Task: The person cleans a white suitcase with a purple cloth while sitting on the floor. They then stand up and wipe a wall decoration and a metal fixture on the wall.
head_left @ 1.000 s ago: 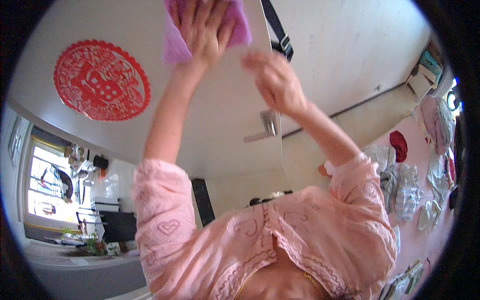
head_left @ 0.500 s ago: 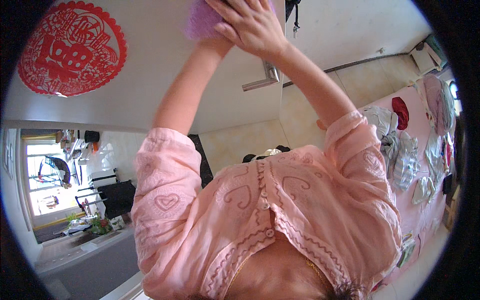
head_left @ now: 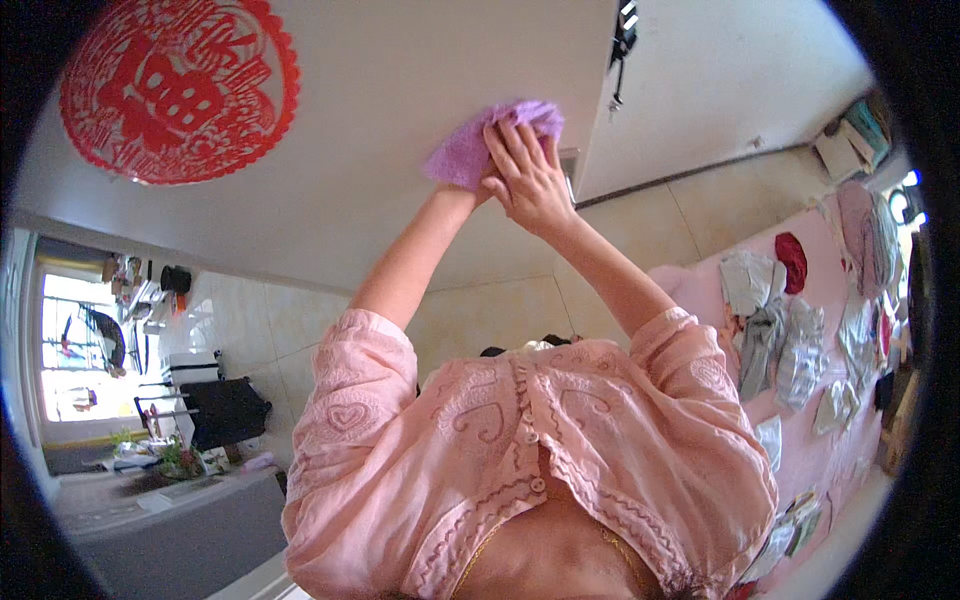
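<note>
A purple cloth (head_left: 480, 145) is pressed flat against a white door (head_left: 380, 170) in front of me. My right hand (head_left: 528, 178) lies spread over the cloth, fingers pointing up. My left hand (head_left: 476, 187) reaches the cloth from the left and is mostly hidden under the right hand, so only its wrist and heel show. Both arms are raised, in the pink sleeves of my blouse (head_left: 530, 450).
A round red paper-cut ornament (head_left: 180, 85) hangs on the door at upper left. A metal door handle (head_left: 571, 165) peeks out just right of my hands, below a black strap (head_left: 624, 35). A pink surface with clothes (head_left: 790, 330) lies right; a kitchen counter (head_left: 170, 500) lower left.
My right hand left the door handle and joined my left hand on the cloth. Both hands with the cloth have since slid down the door.
</note>
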